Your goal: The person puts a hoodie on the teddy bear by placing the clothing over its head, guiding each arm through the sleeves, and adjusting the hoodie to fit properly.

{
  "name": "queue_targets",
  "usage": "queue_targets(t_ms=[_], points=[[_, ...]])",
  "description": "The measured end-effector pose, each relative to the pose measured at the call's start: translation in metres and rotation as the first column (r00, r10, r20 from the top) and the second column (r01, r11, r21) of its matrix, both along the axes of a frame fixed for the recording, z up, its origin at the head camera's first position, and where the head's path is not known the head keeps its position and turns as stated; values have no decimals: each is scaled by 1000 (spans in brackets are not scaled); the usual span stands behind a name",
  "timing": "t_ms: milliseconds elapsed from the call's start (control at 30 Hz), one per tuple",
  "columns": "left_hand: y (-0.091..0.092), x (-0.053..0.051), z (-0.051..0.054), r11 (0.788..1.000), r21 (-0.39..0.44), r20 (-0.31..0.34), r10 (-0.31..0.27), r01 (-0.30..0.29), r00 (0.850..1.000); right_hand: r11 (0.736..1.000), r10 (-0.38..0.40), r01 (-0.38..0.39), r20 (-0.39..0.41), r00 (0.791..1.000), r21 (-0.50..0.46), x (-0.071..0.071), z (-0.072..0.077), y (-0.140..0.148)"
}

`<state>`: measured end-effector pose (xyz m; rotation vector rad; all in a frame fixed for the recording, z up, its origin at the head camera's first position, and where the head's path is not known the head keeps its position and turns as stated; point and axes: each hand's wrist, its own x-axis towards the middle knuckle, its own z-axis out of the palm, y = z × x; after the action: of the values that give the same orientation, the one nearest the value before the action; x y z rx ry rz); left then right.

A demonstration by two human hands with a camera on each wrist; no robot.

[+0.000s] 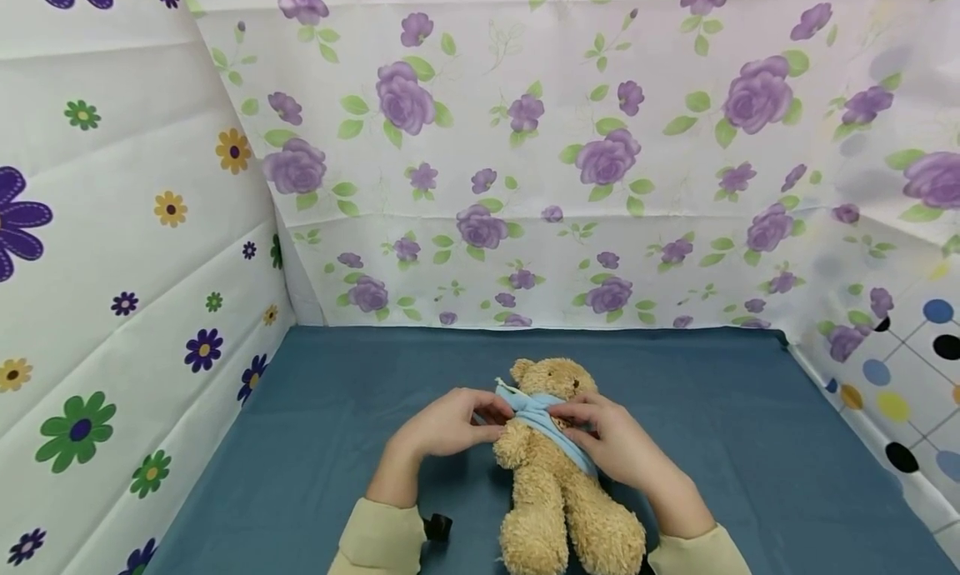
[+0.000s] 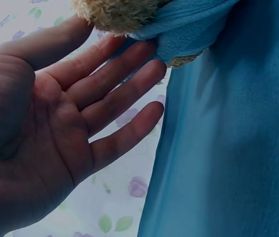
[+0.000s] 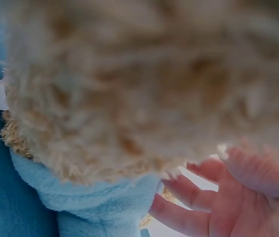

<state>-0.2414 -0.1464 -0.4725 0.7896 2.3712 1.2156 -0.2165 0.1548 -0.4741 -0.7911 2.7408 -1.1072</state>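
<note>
A tan plush teddy bear (image 1: 540, 467) lies on its back, head toward the far side, its legs toward me. A light blue doll garment (image 1: 534, 404) runs slantwise across its chest, with a pale cord at the upper left. My left hand (image 1: 453, 421) is at the bear's arm and the garment's edge; in the left wrist view its fingers (image 2: 129, 94) are nearly straight, the tips by the cloth. My right hand (image 1: 618, 442) touches the garment on the other side with lightly bent fingers. Blurred plush fur (image 3: 129, 89) covers much of the right wrist view.
A dark blue cloth (image 1: 360, 375) covers the table. Flower-printed white curtains (image 1: 480, 142) hang behind and at the left, and a dotted one at the right. A small black object (image 1: 437, 527) shows beside the left sleeve.
</note>
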Motion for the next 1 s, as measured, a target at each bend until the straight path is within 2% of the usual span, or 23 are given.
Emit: queue_targets(t_ms=[200,367,667,867,1000], points=[[0,1,0,998,35,30,-46,45,998,1000,-25,25,18,1000,7,0,-3,0],[1,0,-1,998,24,71,-67,66,995,1000,-27,27,13,1000,6,0,-3,0],[6,-2,-10,998,-24,43,-61,62,997,1000,0,0,-20,1000,12,1,-4,-3],[9,-1,-9,999,-12,17,-37,38,999,999,-41,42,-15,999,32,2,-2,-4],[12,-1,-9,998,-24,-23,-50,50,998,998,-43,44,-15,999,34,3,-1,-5]])
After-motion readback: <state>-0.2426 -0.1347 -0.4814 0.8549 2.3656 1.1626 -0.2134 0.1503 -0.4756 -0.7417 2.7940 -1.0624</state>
